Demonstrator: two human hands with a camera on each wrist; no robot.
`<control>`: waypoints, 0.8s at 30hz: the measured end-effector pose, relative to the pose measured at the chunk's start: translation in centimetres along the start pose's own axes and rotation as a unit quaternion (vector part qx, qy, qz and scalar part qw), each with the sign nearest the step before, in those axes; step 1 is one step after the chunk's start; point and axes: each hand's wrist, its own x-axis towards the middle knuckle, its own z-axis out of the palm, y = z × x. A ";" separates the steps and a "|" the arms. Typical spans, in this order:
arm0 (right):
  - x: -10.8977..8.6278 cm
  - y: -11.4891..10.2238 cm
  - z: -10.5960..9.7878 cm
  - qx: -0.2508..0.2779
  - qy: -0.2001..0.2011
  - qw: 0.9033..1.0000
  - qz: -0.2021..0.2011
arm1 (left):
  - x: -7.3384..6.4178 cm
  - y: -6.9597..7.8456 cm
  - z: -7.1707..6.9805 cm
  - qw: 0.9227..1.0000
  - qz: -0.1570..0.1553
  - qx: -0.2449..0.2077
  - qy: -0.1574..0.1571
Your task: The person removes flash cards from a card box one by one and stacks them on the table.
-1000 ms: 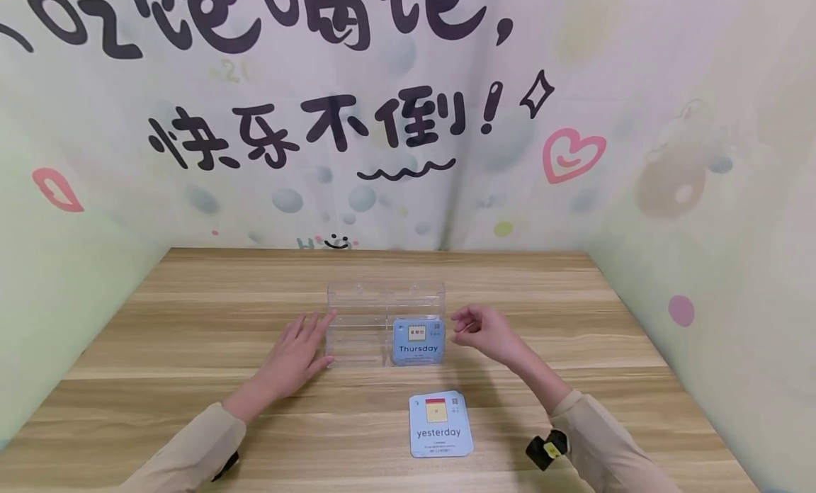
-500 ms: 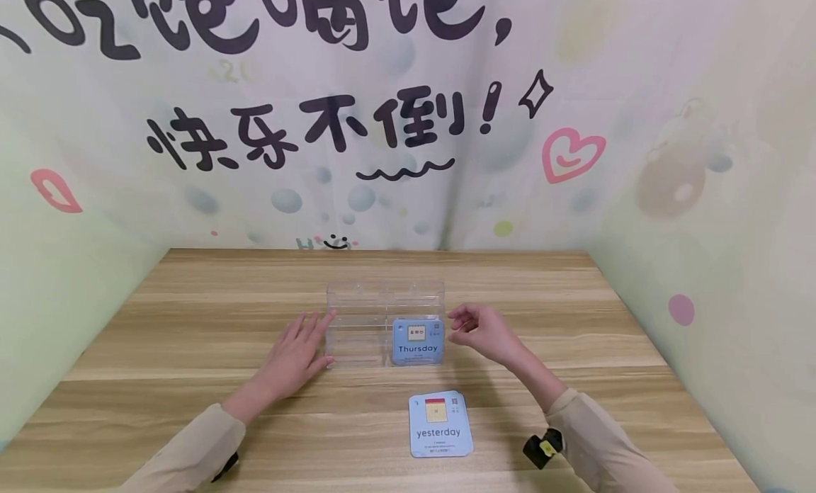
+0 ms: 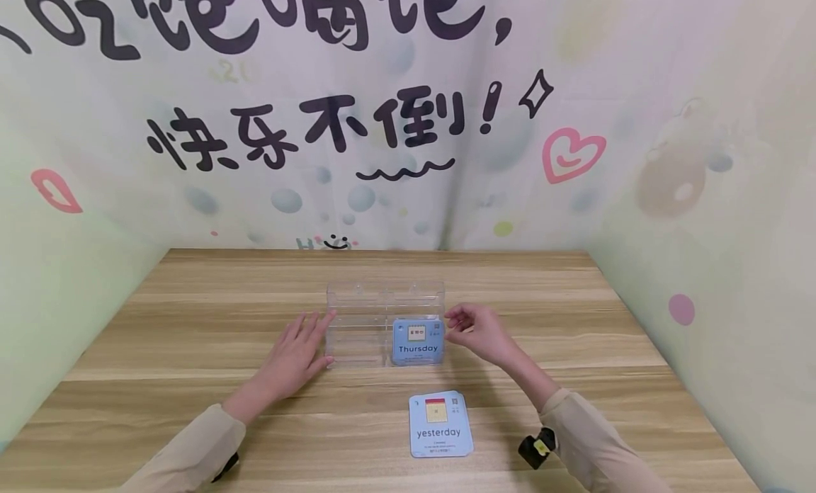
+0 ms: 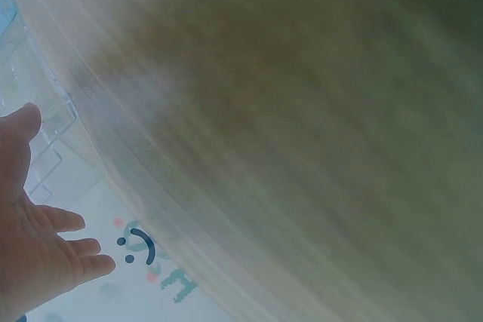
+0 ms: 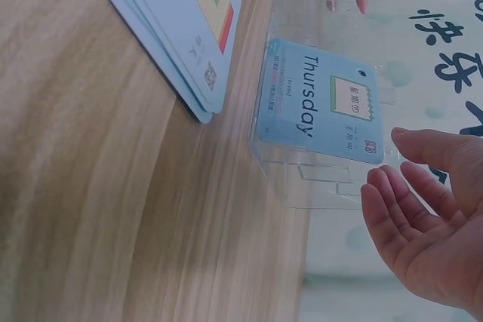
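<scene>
A clear plastic card holder [image 3: 357, 337] with two columns of pockets stands on the table. Its lower right pocket bears a blue "Thursday" card [image 3: 417, 341]. My left hand [image 3: 295, 355] lies along the holder's left side, fingers stretched out and fingertips at its edge. At the right side, my right hand [image 3: 482, 333] hovers by the Thursday card's upper corner. In the right wrist view the right hand's fingers [image 5: 411, 220] are loosely bent with nothing between them. A small stack of blue cards, "yesterday" on top [image 3: 440, 423], lies in front of the holder.
The wood-grain table [image 3: 210, 309] ends at a printed back cloth [image 3: 395, 202], with pale cloth walls at both sides. A black wrist device [image 3: 537, 448] hangs under the right sleeve.
My right hand has drifted slightly left, closer to the Thursday card and the holder's right edge. The left hand, the holder and the cards stay where they were.
</scene>
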 end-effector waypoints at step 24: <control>0.1 1.6 1.7 0.001 0.065 0.998 0.004 | -0.2 0.0 -0.1 1.000 0.002 0.003 -0.002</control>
